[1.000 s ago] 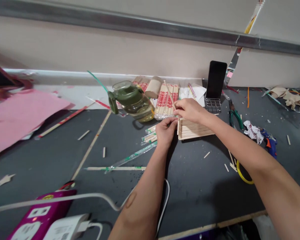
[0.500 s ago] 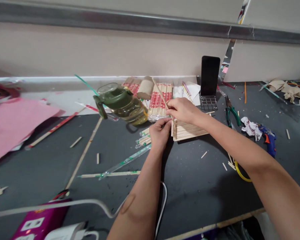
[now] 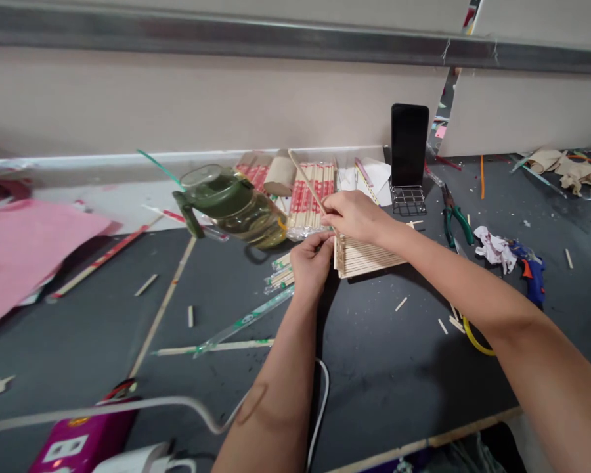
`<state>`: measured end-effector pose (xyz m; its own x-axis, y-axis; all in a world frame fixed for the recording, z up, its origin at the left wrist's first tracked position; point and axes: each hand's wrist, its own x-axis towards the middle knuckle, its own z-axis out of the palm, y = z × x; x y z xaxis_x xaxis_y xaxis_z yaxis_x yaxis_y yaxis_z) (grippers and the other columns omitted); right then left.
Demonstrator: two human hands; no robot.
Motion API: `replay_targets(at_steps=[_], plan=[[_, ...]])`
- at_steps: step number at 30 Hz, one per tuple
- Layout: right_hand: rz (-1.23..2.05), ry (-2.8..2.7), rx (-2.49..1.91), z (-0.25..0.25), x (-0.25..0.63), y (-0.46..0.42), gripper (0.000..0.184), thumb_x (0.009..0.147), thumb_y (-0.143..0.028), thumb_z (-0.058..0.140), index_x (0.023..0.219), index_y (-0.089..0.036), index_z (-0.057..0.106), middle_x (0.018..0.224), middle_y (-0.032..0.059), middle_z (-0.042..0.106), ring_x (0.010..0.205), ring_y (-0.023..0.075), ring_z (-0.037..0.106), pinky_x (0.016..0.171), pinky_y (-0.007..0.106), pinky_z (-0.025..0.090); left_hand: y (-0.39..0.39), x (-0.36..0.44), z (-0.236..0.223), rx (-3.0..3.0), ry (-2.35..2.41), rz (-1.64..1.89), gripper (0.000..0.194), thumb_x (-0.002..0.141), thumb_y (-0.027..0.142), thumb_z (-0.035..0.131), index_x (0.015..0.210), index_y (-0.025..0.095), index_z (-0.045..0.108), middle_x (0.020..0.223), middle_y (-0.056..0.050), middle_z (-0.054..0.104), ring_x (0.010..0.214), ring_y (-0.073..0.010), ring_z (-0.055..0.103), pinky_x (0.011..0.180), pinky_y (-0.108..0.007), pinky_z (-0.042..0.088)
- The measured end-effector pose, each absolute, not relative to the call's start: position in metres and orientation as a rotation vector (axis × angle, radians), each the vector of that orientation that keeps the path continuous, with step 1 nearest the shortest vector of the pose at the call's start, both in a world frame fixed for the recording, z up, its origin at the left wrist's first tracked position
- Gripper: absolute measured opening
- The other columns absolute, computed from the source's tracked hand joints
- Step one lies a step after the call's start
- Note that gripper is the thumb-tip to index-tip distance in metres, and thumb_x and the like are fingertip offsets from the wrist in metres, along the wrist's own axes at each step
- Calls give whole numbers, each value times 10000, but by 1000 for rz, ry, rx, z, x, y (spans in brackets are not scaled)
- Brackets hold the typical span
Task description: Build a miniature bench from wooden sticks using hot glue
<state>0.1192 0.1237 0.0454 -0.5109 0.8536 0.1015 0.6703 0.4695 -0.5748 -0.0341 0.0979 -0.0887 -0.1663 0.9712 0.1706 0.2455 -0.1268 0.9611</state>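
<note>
A structure built of wooden chopsticks laid side by side (image 3: 369,257) rests on the dark table in front of me. My right hand (image 3: 353,213) reaches over its far left corner and pinches a single chopstick (image 3: 306,180). This stick slants up and to the left, its lower end hidden by my fingers. Close by, my left hand (image 3: 311,264) is closed, thumb and forefinger pressed at the structure's left corner. Exactly what lies between those fingertips is partly hidden. Wrapped chopsticks (image 3: 282,276) lie just left of that hand.
A green-lidded jug (image 3: 236,207), red-wrapped chopsticks (image 3: 312,194) and a cardboard roll (image 3: 280,172) are behind. A phone (image 3: 410,144) stands on a wire holder. Pliers (image 3: 457,217) and a blue glue gun (image 3: 534,276) lie right; a purple power strip (image 3: 86,433) with cables is front left.
The chopstick in my right hand leans slightly further left. Both hands stay at the structure's corner. The whole view has shifted a little.
</note>
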Motion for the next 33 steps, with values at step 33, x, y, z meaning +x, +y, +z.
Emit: replay_targets(at_steps=[33], plan=[[811, -2302, -1295, 38, 127, 130, 58, 753, -177, 610, 705, -169, 642, 668, -10, 609, 676, 142, 530, 639, 271, 369, 99, -20, -83, 1493, 1367, 1397, 151, 834, 249, 650, 858, 188, 786, 881, -55, 795, 828, -223, 709, 808, -330, 527]])
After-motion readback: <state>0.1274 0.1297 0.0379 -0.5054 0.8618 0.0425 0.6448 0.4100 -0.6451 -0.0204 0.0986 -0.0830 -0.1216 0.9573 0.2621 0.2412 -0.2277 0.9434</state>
